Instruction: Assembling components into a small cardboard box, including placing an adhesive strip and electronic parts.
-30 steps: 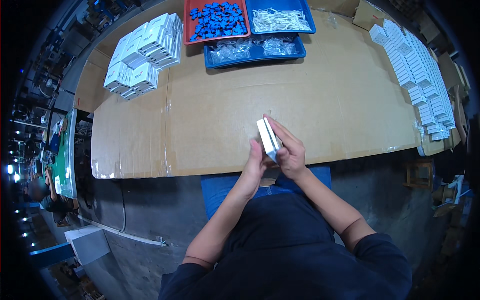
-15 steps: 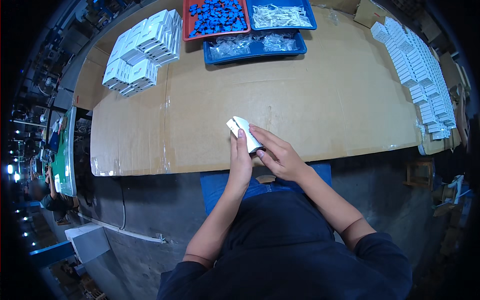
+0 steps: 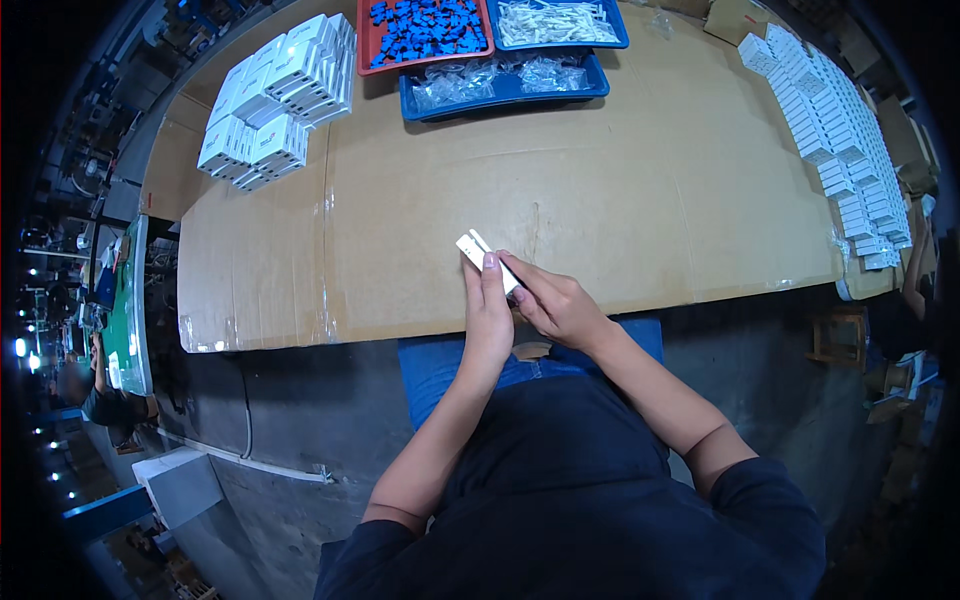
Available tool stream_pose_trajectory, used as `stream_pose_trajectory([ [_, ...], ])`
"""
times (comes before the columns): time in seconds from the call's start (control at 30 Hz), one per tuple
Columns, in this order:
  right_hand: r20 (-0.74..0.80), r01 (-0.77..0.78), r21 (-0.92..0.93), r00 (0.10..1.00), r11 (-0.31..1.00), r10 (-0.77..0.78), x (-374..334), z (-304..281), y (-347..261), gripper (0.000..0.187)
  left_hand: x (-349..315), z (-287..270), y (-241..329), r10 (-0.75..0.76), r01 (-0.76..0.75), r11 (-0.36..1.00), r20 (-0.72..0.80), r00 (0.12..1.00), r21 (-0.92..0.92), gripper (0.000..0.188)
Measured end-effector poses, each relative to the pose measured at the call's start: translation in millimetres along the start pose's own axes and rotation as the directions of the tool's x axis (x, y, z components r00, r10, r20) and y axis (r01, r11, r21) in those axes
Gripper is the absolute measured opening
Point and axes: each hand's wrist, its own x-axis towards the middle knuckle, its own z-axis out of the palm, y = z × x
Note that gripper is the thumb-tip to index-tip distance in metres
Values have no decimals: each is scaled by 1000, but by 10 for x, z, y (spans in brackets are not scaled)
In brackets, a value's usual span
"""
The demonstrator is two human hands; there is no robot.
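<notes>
Over the near part of the cardboard-covered table, I hold a small white box (image 3: 470, 246) in both hands, tilted with its far end toward the left. My left hand (image 3: 489, 318) grips its left side, thumb lying along the top and fingers underneath. On the other side, my right hand (image 3: 563, 308) closes on the right edge and near end, thumb and fingers bent around it. A narrow dark gap runs along the box beside a thin white edge. Its near end is mostly covered by my fingers.
White boxes are stacked at the far left (image 3: 280, 95) and in a long row at right (image 3: 840, 150). At the back, a red tray (image 3: 376, 62) holds blue pieces; blue trays hold white sticks (image 3: 560, 22) and clear plastic bags (image 3: 452, 85). Other people are at both sides.
The white panel that stood open on the box has folded down, so the box looks narrower. My right fingers have drawn in closer around it. A person's arm has appeared at the far right.
</notes>
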Motion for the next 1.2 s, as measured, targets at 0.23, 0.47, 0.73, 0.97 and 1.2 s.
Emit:
stream_pose_trajectory([
  [0.23,-18,58,-2,998,998,-58,31,22,-14,51,4,-13,-32,96,-93,993,-38,995,68,58],
  [0.47,-4,44,-63,999,997,-45,13,12,-46,47,4,-13,-12,48,-47,998,-42,998,41,51],
  [0.73,-55,120,-144,990,982,-129,-13,76,-17,45,-7,-37,-70,46,-47,999,-58,997,-15,43],
  [0.97,-85,111,-82,989,990,-118,68,55,-70,41,19,-91,-43,-82,74,991,-70,994,-111,48],
  [1.2,15,-235,200,972,951,236,46,-62,-131,34,67,-156,82,-126,136,977,72,989,-165,56],
])
